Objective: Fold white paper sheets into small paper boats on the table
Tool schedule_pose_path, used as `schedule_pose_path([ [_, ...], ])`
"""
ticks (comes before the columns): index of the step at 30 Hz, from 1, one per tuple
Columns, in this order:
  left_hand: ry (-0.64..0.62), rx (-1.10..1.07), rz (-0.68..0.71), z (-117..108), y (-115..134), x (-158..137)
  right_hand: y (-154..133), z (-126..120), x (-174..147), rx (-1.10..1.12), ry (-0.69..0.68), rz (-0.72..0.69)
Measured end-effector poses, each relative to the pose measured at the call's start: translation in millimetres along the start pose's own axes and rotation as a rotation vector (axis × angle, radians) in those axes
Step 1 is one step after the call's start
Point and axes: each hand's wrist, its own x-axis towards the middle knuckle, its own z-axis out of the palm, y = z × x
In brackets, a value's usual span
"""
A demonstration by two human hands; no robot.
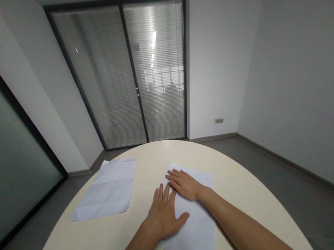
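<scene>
A white sheet of paper (195, 227) lies on the table in front of me, its far corner showing beyond my fingers. My left hand (165, 213) rests palm down on its left edge, fingers spread and thumb stretched to the right across the paper. Farther up the sheet, my right hand (184, 183) lies flat with its fingers pointing left. The fingertips of both hands meet near the paper's upper left edge. Neither hand grips anything. My hands and right forearm cover part of the sheet.
On the left of the round cream table (164, 152) lies a stack of creased white papers (108, 192). Beyond the table stands a dark-framed glass door (135, 71) with blinds. A frosted glass panel (4, 150) is at left, and a wall (309, 81) at right.
</scene>
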Motion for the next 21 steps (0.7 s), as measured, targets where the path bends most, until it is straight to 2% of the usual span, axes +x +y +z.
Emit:
schedule_pose_path([
  [3,0.019,-0.017,0.074,1.9,-2.6,-1.4,14.1,-2.5,7.8,-0.042,0.004,0.104],
  [6,0.039,-0.046,0.206,2.1,-5.4,-2.5,26.1,-5.2,11.6,-0.059,0.029,0.193],
  [9,0.062,-0.063,0.257,2.7,-5.2,-0.5,29.0,-6.3,11.2,-0.061,0.077,0.204],
  [14,0.111,-0.050,0.114,8.1,-9.0,13.9,13.4,-2.7,12.8,-0.023,0.154,0.015],
  [16,0.136,-0.048,0.045,9.9,-13.9,19.8,7.6,0.3,14.9,0.019,0.108,-0.048],
  [18,0.150,-0.042,-0.006,10.7,-19.0,23.2,8.2,2.1,16.3,0.031,0.035,-0.015],
  [21,0.165,-0.027,-0.042,10.9,-23.9,24.6,23.2,-0.5,16.3,-0.051,-0.006,0.161],
])
